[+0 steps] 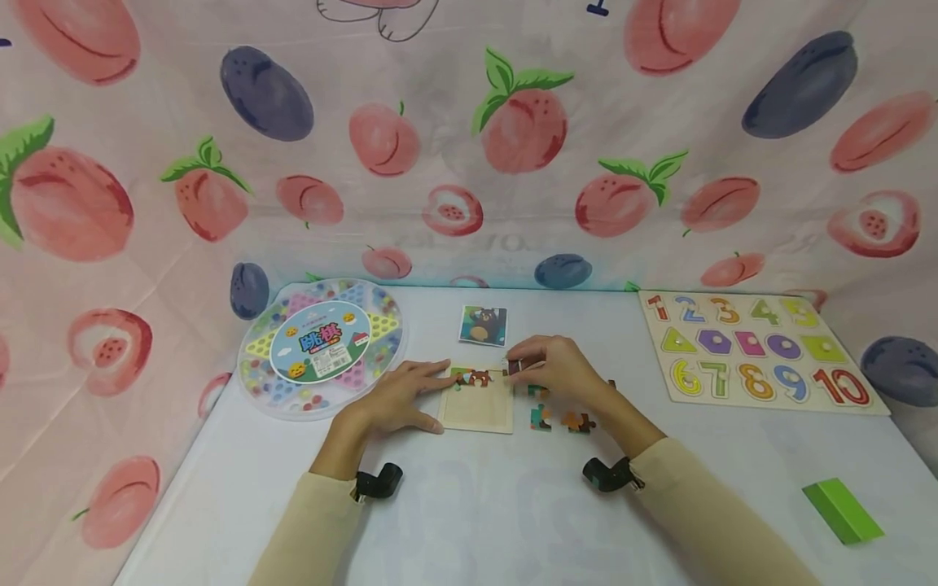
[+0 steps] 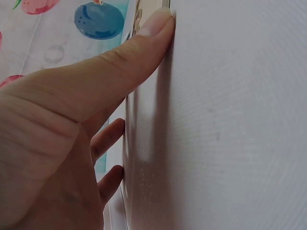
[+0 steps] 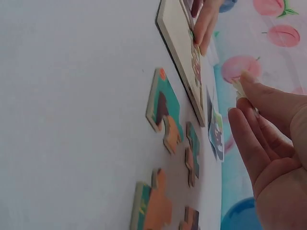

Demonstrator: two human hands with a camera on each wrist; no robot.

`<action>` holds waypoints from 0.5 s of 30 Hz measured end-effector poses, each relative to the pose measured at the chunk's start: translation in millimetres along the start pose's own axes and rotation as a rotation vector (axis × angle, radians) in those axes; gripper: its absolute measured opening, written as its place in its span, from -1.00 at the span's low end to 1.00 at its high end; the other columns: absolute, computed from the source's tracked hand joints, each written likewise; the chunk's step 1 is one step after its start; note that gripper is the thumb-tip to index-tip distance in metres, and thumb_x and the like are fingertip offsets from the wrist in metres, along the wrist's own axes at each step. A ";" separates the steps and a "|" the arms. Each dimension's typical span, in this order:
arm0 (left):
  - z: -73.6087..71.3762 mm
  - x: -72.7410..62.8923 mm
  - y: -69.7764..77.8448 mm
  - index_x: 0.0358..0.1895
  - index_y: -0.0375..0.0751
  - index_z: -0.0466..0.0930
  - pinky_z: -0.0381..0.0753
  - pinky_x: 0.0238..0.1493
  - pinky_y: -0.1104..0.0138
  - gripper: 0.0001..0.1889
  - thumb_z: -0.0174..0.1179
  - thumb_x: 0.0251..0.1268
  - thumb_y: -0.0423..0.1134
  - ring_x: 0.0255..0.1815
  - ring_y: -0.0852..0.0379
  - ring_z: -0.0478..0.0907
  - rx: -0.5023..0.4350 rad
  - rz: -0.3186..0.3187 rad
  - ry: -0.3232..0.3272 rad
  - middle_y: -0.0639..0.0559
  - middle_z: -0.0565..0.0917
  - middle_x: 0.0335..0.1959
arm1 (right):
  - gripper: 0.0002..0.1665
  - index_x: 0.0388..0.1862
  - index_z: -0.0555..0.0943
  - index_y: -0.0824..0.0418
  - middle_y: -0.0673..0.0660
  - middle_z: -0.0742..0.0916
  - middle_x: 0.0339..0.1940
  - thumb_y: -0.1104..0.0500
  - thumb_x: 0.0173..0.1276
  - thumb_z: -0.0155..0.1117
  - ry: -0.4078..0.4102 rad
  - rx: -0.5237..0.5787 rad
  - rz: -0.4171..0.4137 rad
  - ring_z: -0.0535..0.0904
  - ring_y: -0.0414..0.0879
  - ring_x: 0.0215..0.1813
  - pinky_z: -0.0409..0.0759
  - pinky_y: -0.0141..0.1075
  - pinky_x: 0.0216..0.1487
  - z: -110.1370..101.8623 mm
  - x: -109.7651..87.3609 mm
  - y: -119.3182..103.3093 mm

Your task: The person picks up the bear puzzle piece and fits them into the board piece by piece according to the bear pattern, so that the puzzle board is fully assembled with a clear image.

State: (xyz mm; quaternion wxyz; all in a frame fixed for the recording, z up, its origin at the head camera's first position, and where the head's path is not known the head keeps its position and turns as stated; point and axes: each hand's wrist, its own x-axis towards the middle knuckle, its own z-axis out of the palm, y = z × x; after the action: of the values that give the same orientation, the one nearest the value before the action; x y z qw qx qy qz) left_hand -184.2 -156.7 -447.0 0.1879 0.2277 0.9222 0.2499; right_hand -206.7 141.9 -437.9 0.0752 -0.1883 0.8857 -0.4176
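At the wooden tray (image 1: 478,409), the left hand (image 1: 399,397) rests outspread; the right hand (image 1: 558,370) pinches a puzzle piece (image 1: 512,367).

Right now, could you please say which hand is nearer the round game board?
Left: the left hand is beside the round game board; the right hand is farther right.

The pale wooden tray (image 1: 476,411) lies flat, with green and brown picture pieces (image 1: 479,379) set along its 12 o'clock edge and bare wood toward 6. The left hand (image 1: 401,396) touches it from 9 o'clock. At its 2 o'clock corner the right hand (image 1: 555,368) pinches a dark jigsaw piece (image 1: 515,368). A loose teal piece (image 1: 541,418) and an orange-brown piece (image 1: 578,422) lie flat toward 4 o'clock.
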 end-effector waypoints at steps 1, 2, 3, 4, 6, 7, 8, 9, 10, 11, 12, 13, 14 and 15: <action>-0.1 0.0 0.1 0.48 0.19 0.41 0.14 0.59 -0.17 -0.17 0.53 0.06 0.01 0.62 -0.05 0.16 0.000 -0.001 -0.001 0.18 0.22 0.66 | -0.62 0.04 0.77 0.22 0.15 0.78 0.07 0.20 0.23 0.53 -0.012 0.005 -0.001 0.71 -0.05 -0.04 0.71 -0.38 -0.14 2.5 0.6 -0.2; -0.2 0.0 0.3 0.48 0.19 0.41 0.14 0.59 -0.17 -0.16 0.53 0.06 0.01 0.62 -0.05 0.15 0.000 -0.003 -0.002 0.18 0.21 0.66 | -0.62 0.04 0.77 0.23 0.14 0.78 0.08 0.21 0.23 0.53 -0.020 0.007 0.000 0.71 -0.05 -0.03 0.69 -0.39 -0.14 4.6 1.2 -0.7; -0.3 0.0 0.4 0.48 0.19 0.41 0.14 0.59 -0.18 -0.16 0.53 0.06 0.01 0.62 -0.05 0.15 0.002 -0.002 -0.001 0.18 0.21 0.66 | -0.62 0.04 0.77 0.23 0.14 0.77 0.08 0.21 0.23 0.53 -0.026 0.007 -0.004 0.71 -0.06 -0.04 0.68 -0.40 -0.15 6.6 1.9 -0.6; -0.4 0.1 0.3 0.48 0.19 0.41 0.14 0.59 -0.18 -0.17 0.53 0.06 0.01 0.62 -0.05 0.15 0.005 -0.002 -0.001 0.18 0.21 0.66 | -0.63 0.03 0.77 0.23 0.14 0.77 0.07 0.21 0.23 0.53 -0.029 0.007 -0.006 0.70 -0.06 -0.04 0.68 -0.40 -0.15 8.3 2.6 -0.7; -0.5 0.0 0.4 0.48 0.19 0.41 0.15 0.59 -0.17 -0.17 0.53 0.06 0.01 0.62 -0.05 0.15 0.005 -0.001 -0.002 0.18 0.21 0.66 | -0.65 0.01 0.78 0.21 0.12 0.77 0.05 0.20 0.23 0.53 -0.034 0.005 -0.007 0.71 -0.08 -0.05 0.68 -0.38 -0.13 12.2 4.0 0.2; -0.5 -0.1 0.3 0.48 0.18 0.41 0.15 0.58 -0.17 -0.17 0.53 0.06 0.01 0.62 -0.05 0.15 0.006 0.001 -0.002 0.17 0.21 0.66 | -0.65 0.00 0.78 0.21 0.11 0.78 0.03 0.19 0.22 0.54 -0.036 0.005 -0.007 0.71 -0.09 -0.06 0.69 -0.37 -0.12 13.9 4.7 0.6; -0.5 -0.2 0.3 0.48 0.17 0.41 0.16 0.58 -0.17 -0.17 0.53 0.07 0.02 0.62 -0.05 0.16 0.007 0.003 -0.003 0.17 0.21 0.66 | -0.66 -0.01 0.79 0.20 0.11 0.78 0.02 0.18 0.22 0.54 -0.037 0.007 -0.002 0.72 -0.09 -0.06 0.70 -0.35 -0.11 15.6 5.3 0.9; -0.4 -0.3 0.3 0.48 0.17 0.41 0.16 0.58 -0.17 -0.17 0.53 0.07 0.02 0.62 -0.05 0.16 0.009 0.005 -0.003 0.17 0.21 0.66 | -0.66 -0.02 0.79 0.18 0.09 0.79 -0.01 0.17 0.21 0.55 -0.040 0.009 0.009 0.71 -0.11 -0.07 0.70 -0.34 -0.10 17.1 5.8 0.9; -0.4 -0.4 0.3 0.48 0.17 0.41 0.16 0.57 -0.17 -0.17 0.53 0.07 0.02 0.62 -0.05 0.15 0.010 0.006 -0.004 0.17 0.21 0.66 | -0.66 -0.02 0.79 0.17 0.09 0.80 -0.02 0.16 0.20 0.56 -0.041 0.007 0.018 0.72 -0.11 -0.07 0.71 -0.32 -0.10 18.4 6.2 0.6; -0.5 -0.5 0.5 0.48 0.17 0.41 0.16 0.57 -0.17 -0.17 0.53 0.07 0.01 0.62 -0.05 0.15 0.009 0.006 -0.005 0.17 0.21 0.66 | -0.65 -0.03 0.79 0.16 0.09 0.80 -0.04 0.14 0.20 0.56 -0.044 0.002 0.027 0.72 -0.13 -0.08 0.71 -0.31 -0.10 19.8 6.6 0.5; -0.4 -0.6 0.6 0.48 0.17 0.41 0.17 0.57 -0.17 -0.17 0.53 0.07 0.01 0.62 -0.05 0.15 0.011 0.006 -0.004 0.17 0.21 0.66 | -0.65 -0.03 0.79 0.15 0.09 0.80 -0.05 0.13 0.20 0.57 -0.046 -0.007 0.033 0.72 -0.13 -0.09 0.71 -0.31 -0.10 21.2 7.2 0.0; -0.4 -0.7 0.7 0.48 0.16 0.41 0.17 0.57 -0.17 -0.17 0.53 0.07 0.02 0.62 -0.05 0.15 0.013 0.006 -0.004 0.17 0.21 0.66 | -0.66 -0.03 0.79 0.15 0.09 0.80 -0.06 0.13 0.19 0.57 -0.048 -0.016 0.040 0.71 -0.15 -0.11 0.71 -0.31 -0.10 22.5 8.0 -0.2; -0.4 -0.8 0.8 0.48 0.17 0.41 0.17 0.57 -0.17 -0.17 0.53 0.07 0.01 0.62 -0.05 0.15 0.013 0.004 -0.004 0.17 0.21 0.66 | -0.66 -0.05 0.79 0.14 0.08 0.81 -0.08 0.12 0.19 0.57 -0.049 -0.026 0.046 0.71 -0.16 -0.13 0.71 -0.31 -0.11 23.7 8.6 -0.4; -0.4 -0.8 0.9 0.48 0.16 0.41 0.17 0.57 -0.18 -0.17 0.53 0.07 0.01 0.62 -0.05 0.15 0.013 0.003 -0.004 0.17 0.21 0.66 | -0.68 -0.06 0.80 0.14 0.08 0.81 -0.10 0.12 0.19 0.57 -0.050 -0.039 0.045 0.70 -0.18 -0.15 0.70 -0.32 -0.12 24.8 9.4 -0.3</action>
State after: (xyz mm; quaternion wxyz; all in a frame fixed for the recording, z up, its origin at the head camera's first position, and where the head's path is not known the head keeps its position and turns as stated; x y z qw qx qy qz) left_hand -183.4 -156.6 -446.1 0.1878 0.2308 0.9231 0.2438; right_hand -208.0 120.4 -453.4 0.1029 -0.1803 0.8956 -0.3935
